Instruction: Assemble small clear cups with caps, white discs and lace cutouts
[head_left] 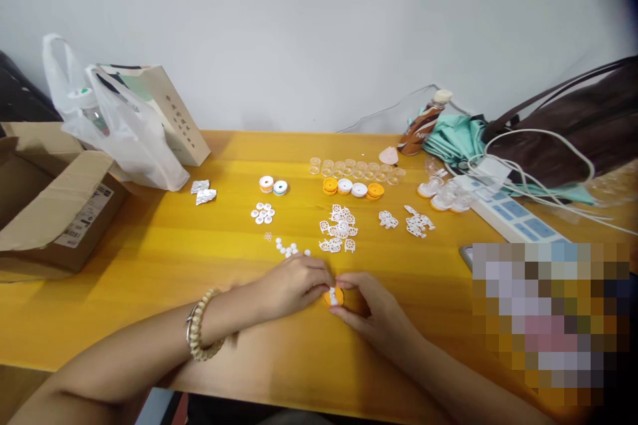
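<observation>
My right hand grips a small round orange case between thumb and fingers at its right side. A narrow white piece lies across the middle of the case. From the left, my left hand reaches to the case's upper edge with fingers pressed together; what they pinch is hidden. Just beyond that hand lie several small white round pieces. Flat white openwork plastic parts form a pile past the case. Behind them stands a row of orange and white round cases.
Clear plastic cups line the back. White discs and foil pieces lie left. An open cardboard box and a plastic bag stand far left. A bottle, power strip and loose cables occupy the right.
</observation>
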